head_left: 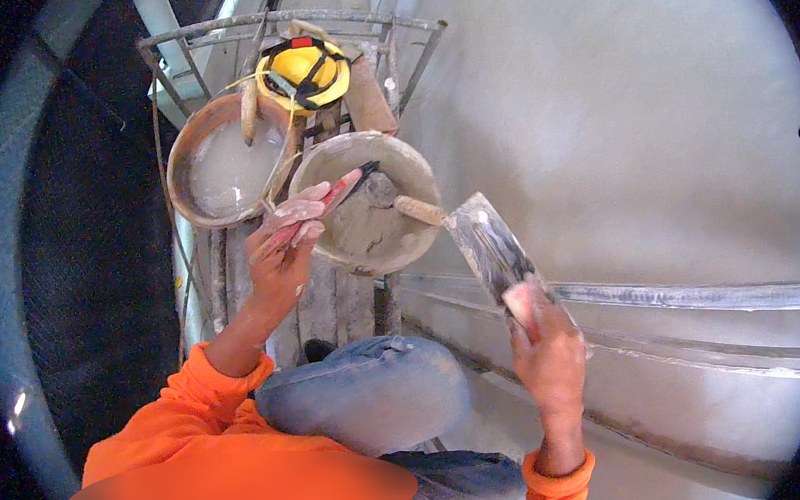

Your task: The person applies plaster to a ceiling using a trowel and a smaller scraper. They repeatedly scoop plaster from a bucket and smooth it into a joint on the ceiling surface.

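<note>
My left hand (285, 245), caked with pale plaster, is closed round a slim red-handled brush (337, 194). Its dark tip points over the mixing bucket (307, 168), where grey, wet plaster (356, 230) lies. A wooden-handled tool (419, 211) rests in that bucket, its grip over the right rim and its head partly sunk in the mix. Off to the right, my right hand (546, 337) grips a rectangular plastering trowel (492, 243) by its handle. The trowel's smeared metal blade is tilted and reaches close to the wooden grip.
A brown basin (178, 178) of cloudy water stands left of the bucket, with a wooden-handled tool (249, 116) across its rim. Behind lies an upturned yellow hard hat (310, 64). A metal rail (213, 25) borders the plank platform (329, 303). The plastered wall (616, 130) rises at right.
</note>
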The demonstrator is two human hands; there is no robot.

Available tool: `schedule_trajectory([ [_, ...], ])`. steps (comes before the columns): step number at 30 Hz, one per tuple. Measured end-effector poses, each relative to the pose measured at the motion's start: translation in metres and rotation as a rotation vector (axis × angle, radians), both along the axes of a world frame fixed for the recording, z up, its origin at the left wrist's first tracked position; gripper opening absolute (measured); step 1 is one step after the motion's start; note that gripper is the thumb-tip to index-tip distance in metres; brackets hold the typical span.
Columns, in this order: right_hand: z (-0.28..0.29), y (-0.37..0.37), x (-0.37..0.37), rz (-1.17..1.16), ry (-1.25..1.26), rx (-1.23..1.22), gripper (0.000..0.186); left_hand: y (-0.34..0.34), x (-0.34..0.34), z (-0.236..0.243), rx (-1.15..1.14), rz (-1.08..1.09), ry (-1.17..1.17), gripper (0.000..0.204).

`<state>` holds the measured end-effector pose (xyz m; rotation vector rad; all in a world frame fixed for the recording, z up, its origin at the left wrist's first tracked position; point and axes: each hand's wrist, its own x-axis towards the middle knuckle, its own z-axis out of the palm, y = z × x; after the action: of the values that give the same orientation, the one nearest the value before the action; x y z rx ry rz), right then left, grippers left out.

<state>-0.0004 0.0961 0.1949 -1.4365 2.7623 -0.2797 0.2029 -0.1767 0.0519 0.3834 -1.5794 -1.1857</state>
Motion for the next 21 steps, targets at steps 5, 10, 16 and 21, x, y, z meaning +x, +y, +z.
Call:
schedule_trajectory([
  [5, 0.015, 0.076, -0.015, -0.557, -1.077, -0.456, 0.043, 0.003, -0.009, 0.002, -0.034, 0.022, -0.054, 0.023],
  [10, 0.002, 0.127, -0.008, -0.443, -1.501, -0.889, 0.061, 0.032, -0.044, 0.039, -0.074, -0.092, -0.076, 0.024],
  [16, 0.032, 0.151, 0.006, -0.409, -1.312, -0.954, 0.07, 0.07, -0.087, 0.075, -0.209, -0.181, 0.138, 0.021],
  [21, 0.016, 0.137, 0.014, -0.382, -0.672, -0.319, 0.055, 0.05, -0.085, 0.062, -0.16, -0.145, -0.094, 0.019],
])
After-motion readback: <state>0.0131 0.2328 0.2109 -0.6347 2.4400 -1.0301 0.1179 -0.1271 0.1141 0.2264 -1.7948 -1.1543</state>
